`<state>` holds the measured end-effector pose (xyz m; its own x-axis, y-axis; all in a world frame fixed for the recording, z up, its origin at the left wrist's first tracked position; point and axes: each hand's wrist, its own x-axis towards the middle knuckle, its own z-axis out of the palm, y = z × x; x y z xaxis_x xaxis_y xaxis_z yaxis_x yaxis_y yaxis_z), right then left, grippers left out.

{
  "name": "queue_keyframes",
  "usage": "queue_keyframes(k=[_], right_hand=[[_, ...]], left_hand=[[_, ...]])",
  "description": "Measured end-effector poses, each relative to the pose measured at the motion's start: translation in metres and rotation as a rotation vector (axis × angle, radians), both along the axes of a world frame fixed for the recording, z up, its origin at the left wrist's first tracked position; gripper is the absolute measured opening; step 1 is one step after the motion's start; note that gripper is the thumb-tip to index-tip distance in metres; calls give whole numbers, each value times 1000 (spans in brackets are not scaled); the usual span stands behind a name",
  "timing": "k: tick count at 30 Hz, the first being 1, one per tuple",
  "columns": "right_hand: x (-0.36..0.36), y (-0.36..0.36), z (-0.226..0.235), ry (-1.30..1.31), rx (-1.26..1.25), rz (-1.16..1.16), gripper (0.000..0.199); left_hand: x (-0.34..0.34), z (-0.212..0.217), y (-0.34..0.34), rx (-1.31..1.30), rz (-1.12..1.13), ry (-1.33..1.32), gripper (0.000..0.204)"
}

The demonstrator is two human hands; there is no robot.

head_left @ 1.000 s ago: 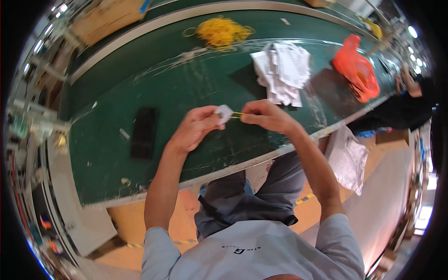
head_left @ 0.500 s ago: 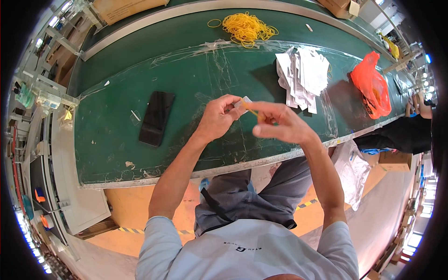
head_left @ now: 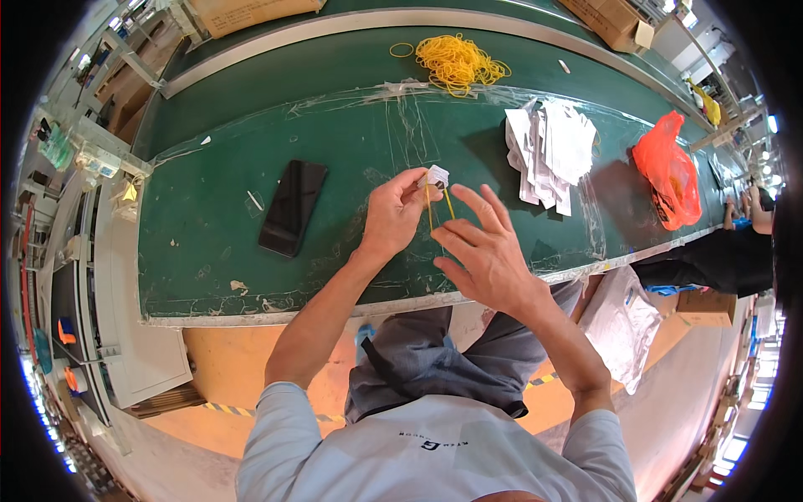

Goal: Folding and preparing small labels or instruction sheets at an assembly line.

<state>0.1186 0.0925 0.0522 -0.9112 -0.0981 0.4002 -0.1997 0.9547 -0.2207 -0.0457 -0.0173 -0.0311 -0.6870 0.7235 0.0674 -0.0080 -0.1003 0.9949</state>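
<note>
Factory workshop: long green worktable point(head_left: 209, 226), cardboard box point(head_left: 604, 23), striped floor tape point(head_left: 229, 409).

The person wears a pale grey cloth T-shirt point(head_left: 360, 464) with short, loose sleeves point(head_left: 283, 422) and small dark print point(head_left: 430, 444) on the chest. The dark grey cloth trousers point(head_left: 421, 360) have a thin black strip point(head_left: 381, 358). Both hands point(head_left: 495, 263) are bare.
</note>
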Motion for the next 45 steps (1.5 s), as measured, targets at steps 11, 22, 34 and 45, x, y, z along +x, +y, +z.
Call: queue_keyframes(k=[11,22,34,45], right_hand=[[11,13,2,19,-460,64,38],[-3,27,-62,153,-1409,-168,14],[-74,89,-32,-606,-1484,-389,16],[-39,-18,-7,-30,-497,-230,22]], left_hand=[[5,-5,2,181,3,-71,31],[3,16,-5,294,-57,-164,30],[26,15,-1,35,-6,880,22],[-21,11,-7,-52,12,172,21]])
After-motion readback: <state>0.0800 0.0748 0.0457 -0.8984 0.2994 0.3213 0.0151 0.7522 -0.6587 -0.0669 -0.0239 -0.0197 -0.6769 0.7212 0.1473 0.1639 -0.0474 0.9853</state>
